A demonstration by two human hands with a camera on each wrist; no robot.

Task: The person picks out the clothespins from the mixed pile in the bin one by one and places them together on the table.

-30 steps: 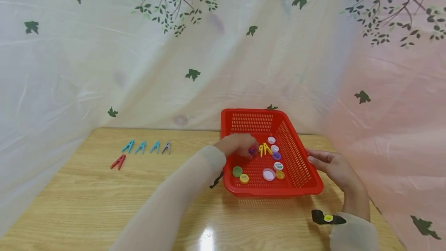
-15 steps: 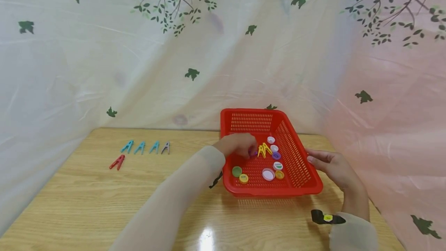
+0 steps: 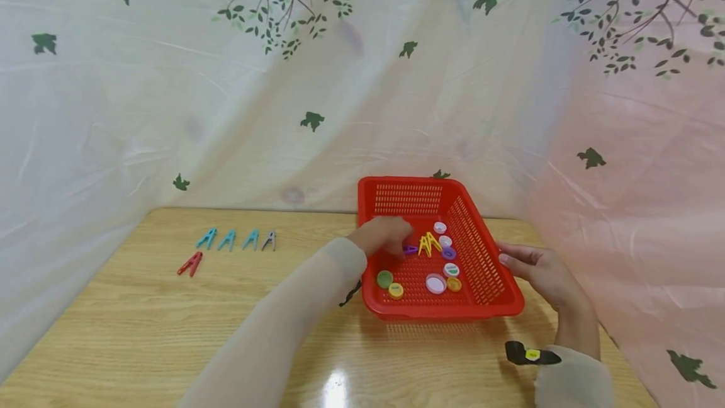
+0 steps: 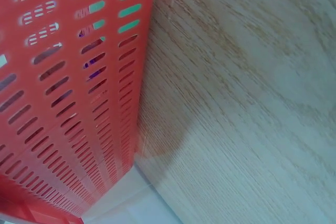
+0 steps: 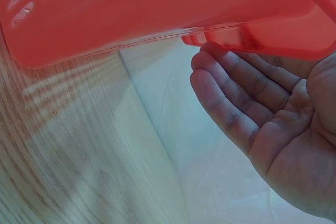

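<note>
In the head view my left hand (image 3: 386, 236) reaches over the near-left wall into a red plastic basket (image 3: 443, 312). Its thumb and forefinger stand parted beside a purple clothespin (image 3: 410, 249), which lies on the basket floor. Right of that are two yellow clothespins (image 3: 429, 244), side by side. My right hand (image 3: 540, 272) holds the basket's right rim; in the right wrist view its fingers (image 5: 236, 90) lie under the rim. Through the slots of the basket wall (image 4: 68, 77), the left wrist view shows bits of purple and green; the left hand is hidden there.
Several bottle caps lie in the basket, among them a green cap (image 3: 385, 279), a yellow cap (image 3: 396, 291) and a purple cap (image 3: 449, 253). On the wooden table (image 3: 170, 326) to the left are a red clothespin (image 3: 190, 264), a grey clothespin (image 3: 269, 240) and several blue ones.
The left hand has drawn slightly left, and its fingers have parted from the purple clothespin. The left yellow clothespin has shifted a little. The right hand stays on the rim.
</note>
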